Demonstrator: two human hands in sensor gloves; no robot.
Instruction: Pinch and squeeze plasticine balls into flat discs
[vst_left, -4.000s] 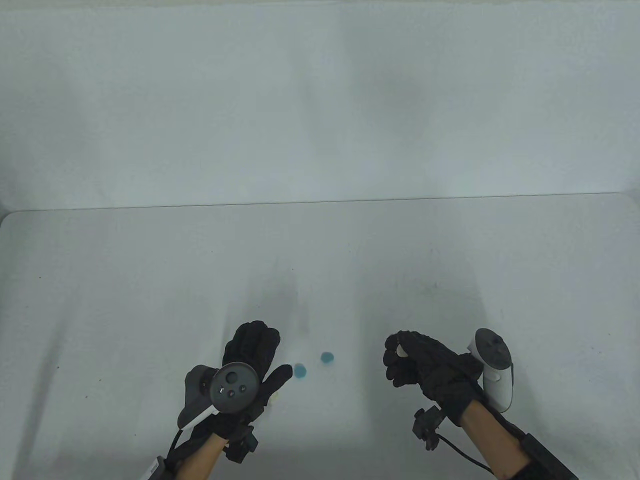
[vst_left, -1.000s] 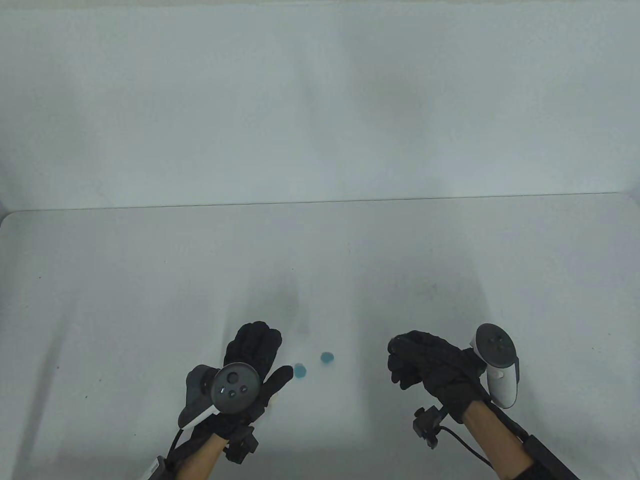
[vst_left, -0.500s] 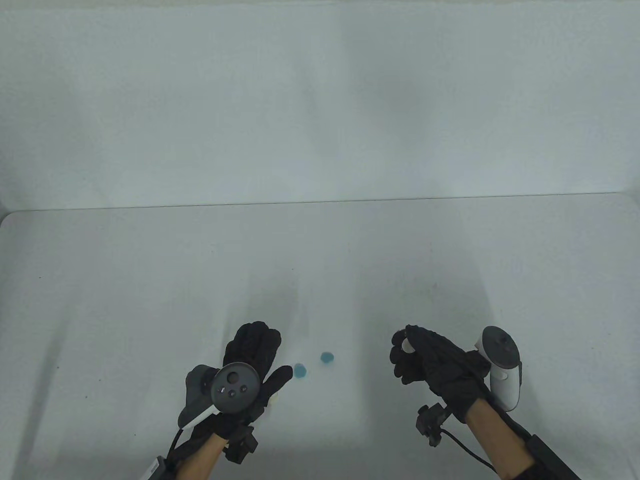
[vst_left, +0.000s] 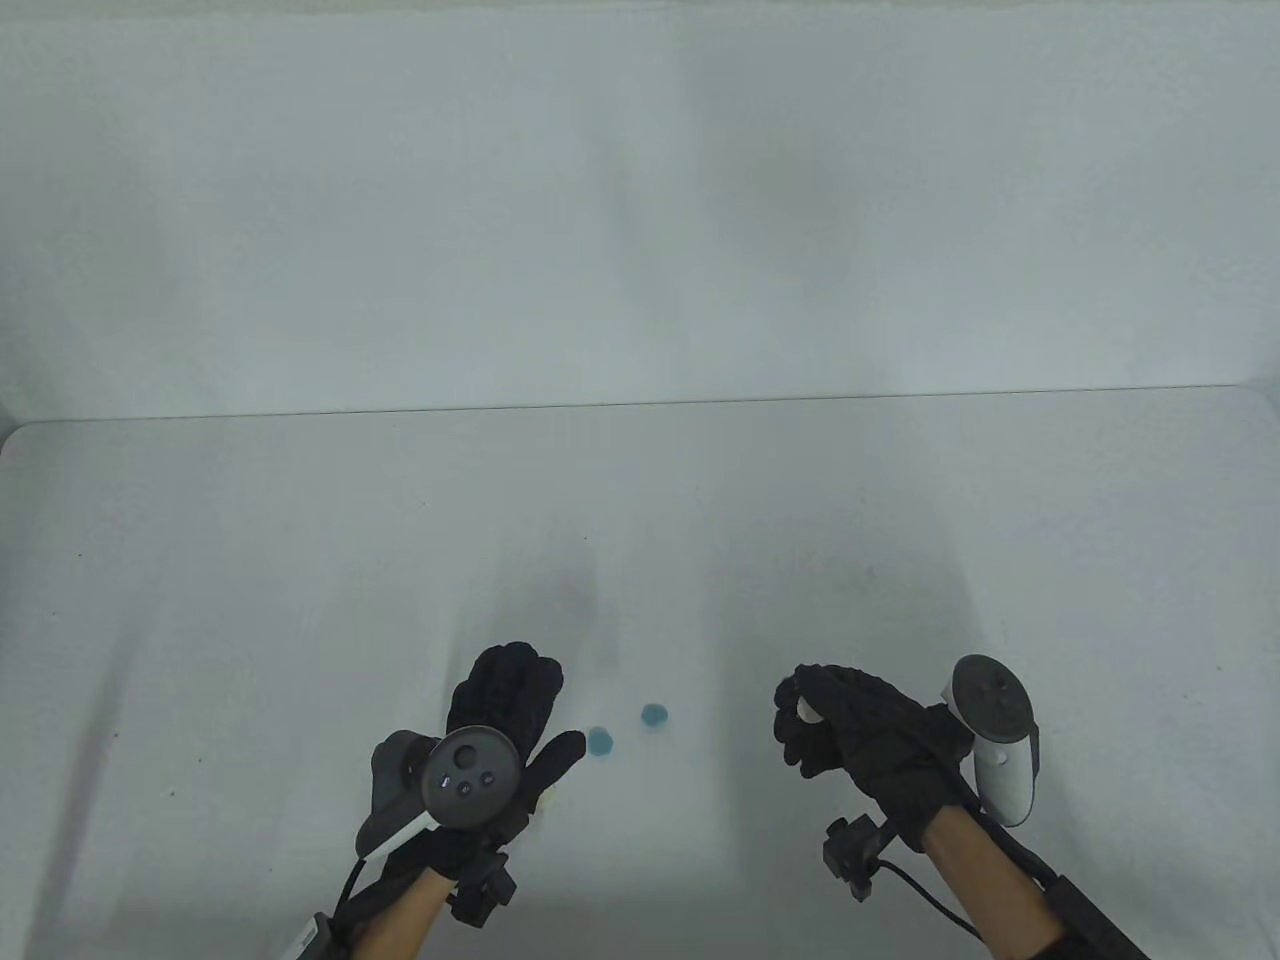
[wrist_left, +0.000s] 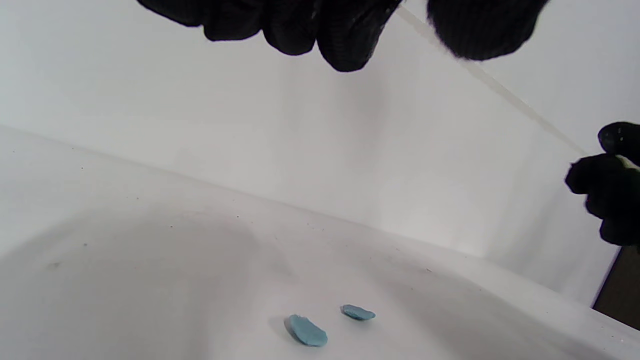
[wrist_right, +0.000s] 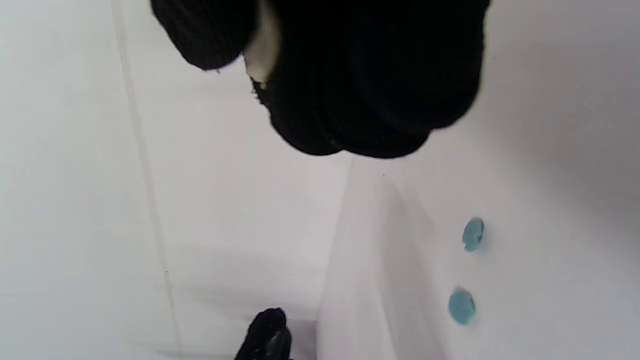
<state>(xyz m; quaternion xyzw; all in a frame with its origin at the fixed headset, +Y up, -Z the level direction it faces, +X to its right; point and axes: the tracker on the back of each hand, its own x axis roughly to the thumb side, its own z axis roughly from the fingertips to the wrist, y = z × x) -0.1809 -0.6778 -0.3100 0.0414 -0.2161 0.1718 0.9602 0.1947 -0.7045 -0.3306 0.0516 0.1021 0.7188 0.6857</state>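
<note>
**Right wrist view: white piece mid-squeeze**

Your right hand (vst_left: 860, 735) pinches a white piece (wrist_right: 261, 52) between thumb and fingers (wrist_right: 370, 90), raised off the counter (vst_left: 300, 560). Press evenly and rotate it for uniform thickness. Two blue discs (vst_left: 600, 742) (vst_left: 654, 715) lie between both hands; your left hand (vst_left: 500, 735) hovers relaxed, holding nothing.

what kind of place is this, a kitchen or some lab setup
Most likely a lab-style recording setup, not a kitchen. A bare white table stands against a plain white backdrop, both hands wear black sensor gloves with a tracker strapped on, and the only work items are two blue plasticine discs.
</note>
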